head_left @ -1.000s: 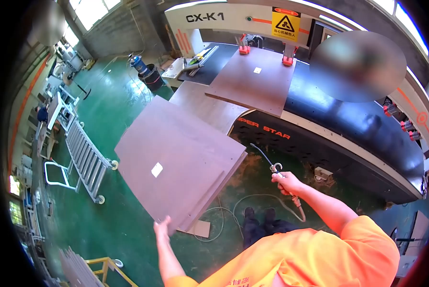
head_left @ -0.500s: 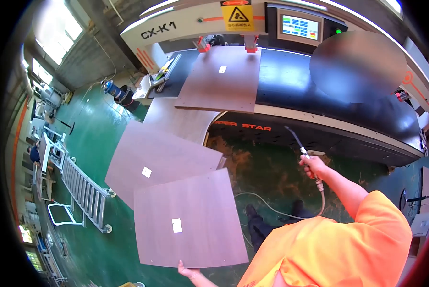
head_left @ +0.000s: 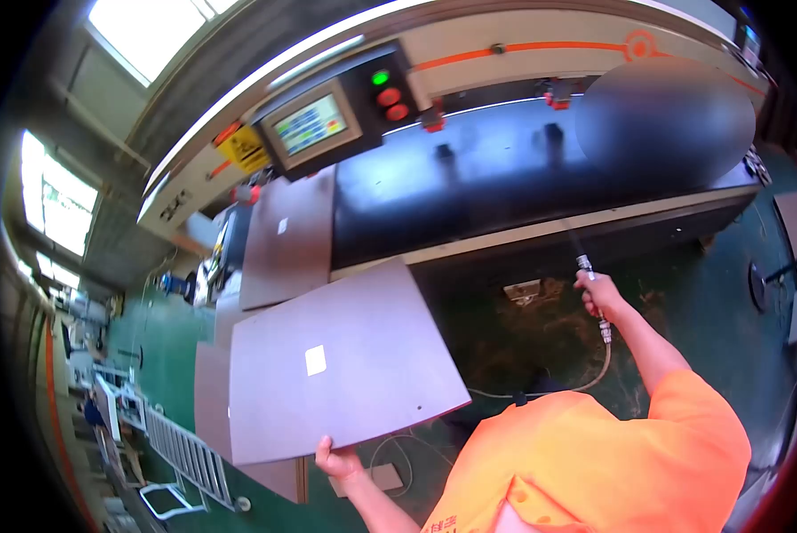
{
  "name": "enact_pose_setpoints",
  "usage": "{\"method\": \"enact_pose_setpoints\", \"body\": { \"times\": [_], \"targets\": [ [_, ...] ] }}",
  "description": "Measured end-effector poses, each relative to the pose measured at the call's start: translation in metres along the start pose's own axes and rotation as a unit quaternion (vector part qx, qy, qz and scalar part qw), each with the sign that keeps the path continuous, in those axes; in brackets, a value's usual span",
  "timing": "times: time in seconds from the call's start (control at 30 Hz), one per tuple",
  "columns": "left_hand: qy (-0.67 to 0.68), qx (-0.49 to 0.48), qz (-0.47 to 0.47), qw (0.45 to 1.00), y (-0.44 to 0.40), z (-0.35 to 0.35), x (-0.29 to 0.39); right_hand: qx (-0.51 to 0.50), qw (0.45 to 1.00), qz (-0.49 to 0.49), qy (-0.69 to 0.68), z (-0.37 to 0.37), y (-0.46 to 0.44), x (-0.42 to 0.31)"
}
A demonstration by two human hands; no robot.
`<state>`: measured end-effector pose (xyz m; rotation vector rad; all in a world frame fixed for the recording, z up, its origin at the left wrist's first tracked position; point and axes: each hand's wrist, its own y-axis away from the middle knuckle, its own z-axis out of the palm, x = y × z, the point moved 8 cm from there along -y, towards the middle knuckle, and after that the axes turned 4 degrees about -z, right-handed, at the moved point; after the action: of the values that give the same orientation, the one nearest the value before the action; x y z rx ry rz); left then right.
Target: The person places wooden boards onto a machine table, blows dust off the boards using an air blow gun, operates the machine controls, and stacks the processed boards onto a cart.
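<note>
A brown panel [head_left: 372, 355] with a white label hangs tilted before me, and my left hand [head_left: 338, 459] grips its lower edge, thumb on the face and the other fingers partly hidden. My right hand [head_left: 599, 296] is closed around an air gun [head_left: 585, 265] at the right, its nozzle pointing up toward the machine's front edge and a hose trailing below. Behind the held panel, other panels [head_left: 210, 391] show at its left and bottom edges. Another labelled brown panel [head_left: 287, 235] lies on the machine bed [head_left: 470, 182], left of its dark surface.
The machine's control screen [head_left: 310, 124] and its buttons stand above the bed. On the left are a metal roller rack [head_left: 185, 453] and, farther off, a person [head_left: 92, 410]. A hose [head_left: 585, 386] loops near the floor. A round-based stand [head_left: 757, 286] is at the right.
The view has swung right along the machine. The panel in my left hand, lifted off the stack earlier, has risen and moved toward the bed. My right hand still holds the air gun.
</note>
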<state>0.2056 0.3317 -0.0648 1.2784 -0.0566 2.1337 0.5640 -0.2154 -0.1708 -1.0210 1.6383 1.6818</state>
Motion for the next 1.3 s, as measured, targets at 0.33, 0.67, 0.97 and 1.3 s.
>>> {"method": "enact_pose_setpoints", "body": {
  "times": [0.33, 0.67, 0.97, 1.3],
  "targets": [
    [0.071, -0.150, -0.250, 0.954, -0.074, 0.295, -0.285, 0.026, 0.998, -0.045, -0.038, -0.102, 0.030, -0.074],
    [0.100, -0.170, -0.388, 0.900, -0.103, 0.452, -0.500, 0.176, 0.979, -0.036, -0.099, -0.158, -0.001, -0.100],
    [-0.696, -0.491, 0.131, 0.507, -0.106, 0.527, -0.470, 0.127, 0.988, 0.010, -0.092, -0.134, -0.043, -0.086],
    [-0.801, -0.490, 0.165, 0.303, -0.150, 0.626, -0.508, 0.083, 0.994, 0.005, -0.066, -0.130, -0.076, -0.113]
  ]
}}
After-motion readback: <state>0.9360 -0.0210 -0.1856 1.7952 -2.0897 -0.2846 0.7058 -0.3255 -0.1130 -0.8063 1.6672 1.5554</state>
